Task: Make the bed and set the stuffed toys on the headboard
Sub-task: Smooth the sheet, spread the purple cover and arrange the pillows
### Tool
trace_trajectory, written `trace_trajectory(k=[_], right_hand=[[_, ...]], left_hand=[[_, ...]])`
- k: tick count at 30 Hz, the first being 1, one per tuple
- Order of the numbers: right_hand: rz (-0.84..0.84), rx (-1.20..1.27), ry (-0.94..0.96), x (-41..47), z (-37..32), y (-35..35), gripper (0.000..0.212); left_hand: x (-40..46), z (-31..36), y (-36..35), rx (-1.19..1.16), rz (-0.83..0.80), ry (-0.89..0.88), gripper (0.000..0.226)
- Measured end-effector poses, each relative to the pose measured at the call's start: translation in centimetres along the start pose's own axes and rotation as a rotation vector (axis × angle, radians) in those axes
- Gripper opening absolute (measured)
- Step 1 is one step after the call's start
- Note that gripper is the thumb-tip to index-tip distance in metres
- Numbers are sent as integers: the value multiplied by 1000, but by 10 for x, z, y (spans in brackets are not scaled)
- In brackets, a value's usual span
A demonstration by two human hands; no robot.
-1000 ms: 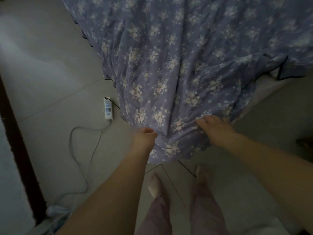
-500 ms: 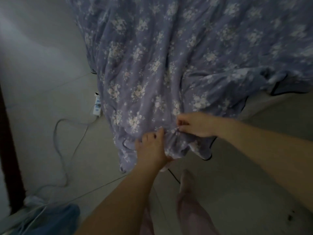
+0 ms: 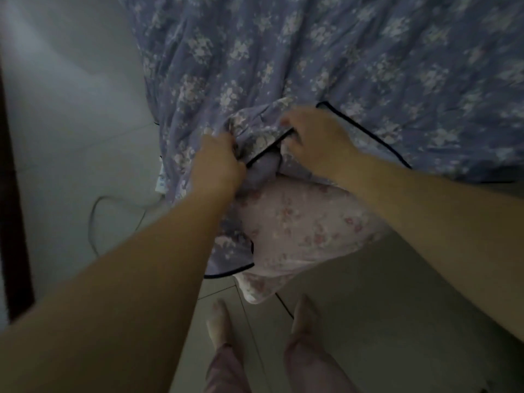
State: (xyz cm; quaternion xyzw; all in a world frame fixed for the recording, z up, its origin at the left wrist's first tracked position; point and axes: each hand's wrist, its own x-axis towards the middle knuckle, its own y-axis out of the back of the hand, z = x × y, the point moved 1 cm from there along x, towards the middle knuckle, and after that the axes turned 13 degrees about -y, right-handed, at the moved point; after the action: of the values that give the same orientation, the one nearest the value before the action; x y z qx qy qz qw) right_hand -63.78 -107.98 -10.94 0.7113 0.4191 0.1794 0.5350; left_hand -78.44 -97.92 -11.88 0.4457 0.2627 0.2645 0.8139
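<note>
Both the left hand point(image 3: 218, 163) and right hand point(image 3: 314, 137) clutch the bunched, dark-piped corner of the blue floral cotton quilt point(image 3: 283, 66) at the bed's foot, seemingly to straighten it; beneath, a pale pink floral inner layer point(image 3: 300, 222) hangs exposed

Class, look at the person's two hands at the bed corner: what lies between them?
In the head view, a bunched fold of the purple flowered cover, with its dark piped edge, fills the gap between the left hand and right hand. Both hands grip it.

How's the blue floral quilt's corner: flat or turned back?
Turned back. Both hands, left and right, grip the quilt, exposing the pink floral fabric beneath.
</note>
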Motion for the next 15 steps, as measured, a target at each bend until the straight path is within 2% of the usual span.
trace_trajectory(k=[2, 3, 6, 11, 13, 15], right_hand=[[-67, -126, 18, -10, 9, -22, 40], [-75, -177, 13, -14, 13, -31, 45], [-98, -229, -27, -12, 23, -43, 59], [-14, -226, 53, -1, 8, -51, 60], [-19, -322, 53, 1, -1, -56, 67], [-8, -410, 39, 1, -10, -57, 70]], left_hand=[[-20, -12, -30, 73, -227, 84, 60], [-28, -17, -41, 99, -287, 123, 71], [-33, -28, -55, 143, -254, 157, 82], [-18, -51, -55, 169, -75, 150, 59], [-16, -50, -43, 99, -72, 138, 41], [-18, -40, -30, -103, -158, 133, 23]])
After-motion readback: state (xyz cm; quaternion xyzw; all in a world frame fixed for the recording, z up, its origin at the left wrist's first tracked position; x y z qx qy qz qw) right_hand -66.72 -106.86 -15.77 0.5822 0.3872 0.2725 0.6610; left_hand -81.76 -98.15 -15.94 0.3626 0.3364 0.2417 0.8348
